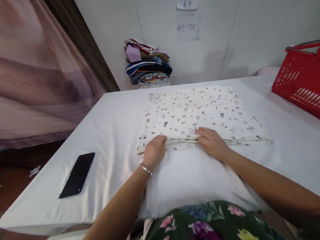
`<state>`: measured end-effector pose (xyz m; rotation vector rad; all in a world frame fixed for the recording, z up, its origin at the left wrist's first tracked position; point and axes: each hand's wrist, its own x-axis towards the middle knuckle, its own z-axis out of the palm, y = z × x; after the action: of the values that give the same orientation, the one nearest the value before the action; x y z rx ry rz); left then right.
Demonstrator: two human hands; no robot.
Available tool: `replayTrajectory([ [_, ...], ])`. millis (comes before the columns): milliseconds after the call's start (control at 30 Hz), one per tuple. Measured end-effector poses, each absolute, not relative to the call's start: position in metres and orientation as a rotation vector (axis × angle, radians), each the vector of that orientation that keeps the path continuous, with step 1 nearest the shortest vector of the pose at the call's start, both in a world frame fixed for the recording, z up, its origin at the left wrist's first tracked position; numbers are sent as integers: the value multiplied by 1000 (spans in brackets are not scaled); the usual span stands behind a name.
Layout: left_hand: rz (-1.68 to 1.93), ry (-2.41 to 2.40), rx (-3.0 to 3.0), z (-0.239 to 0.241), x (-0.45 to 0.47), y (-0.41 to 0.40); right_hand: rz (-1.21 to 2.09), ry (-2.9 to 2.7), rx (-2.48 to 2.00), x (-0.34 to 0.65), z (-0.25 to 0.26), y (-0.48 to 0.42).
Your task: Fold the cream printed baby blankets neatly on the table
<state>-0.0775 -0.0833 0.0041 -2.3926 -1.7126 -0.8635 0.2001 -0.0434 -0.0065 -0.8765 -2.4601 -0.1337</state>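
A white cloth with a small scattered print (188,112) lies folded in layers, flat on the white-covered table (112,142). My left hand (154,150) grips its near edge left of the middle, fingers on top and the thumb toward the inner side. On the same edge, right of the middle, my right hand (213,141) is closed with its fingertips over the fabric. Between the two hands the folded layers show as a slightly raised, bunched edge. Parts of the fingers under the cloth are hidden.
A black phone (77,174) lies on the table's left side. At the right edge stands a red plastic basket (313,86). A stack of folded fabrics (148,64) sits at the back by the wall, below two paper notes (188,12). A pink curtain (21,68) hangs at left.
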Motion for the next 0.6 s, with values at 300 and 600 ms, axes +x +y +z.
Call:
replayTrajectory([
  [300,-758,-1568,-2475,1,-81,-89,3,-2362,-769,205,-1,-45],
  [600,-609,-1472,-2561,2,-79,-88,-44,-2327,-834,205,-7,-43],
])
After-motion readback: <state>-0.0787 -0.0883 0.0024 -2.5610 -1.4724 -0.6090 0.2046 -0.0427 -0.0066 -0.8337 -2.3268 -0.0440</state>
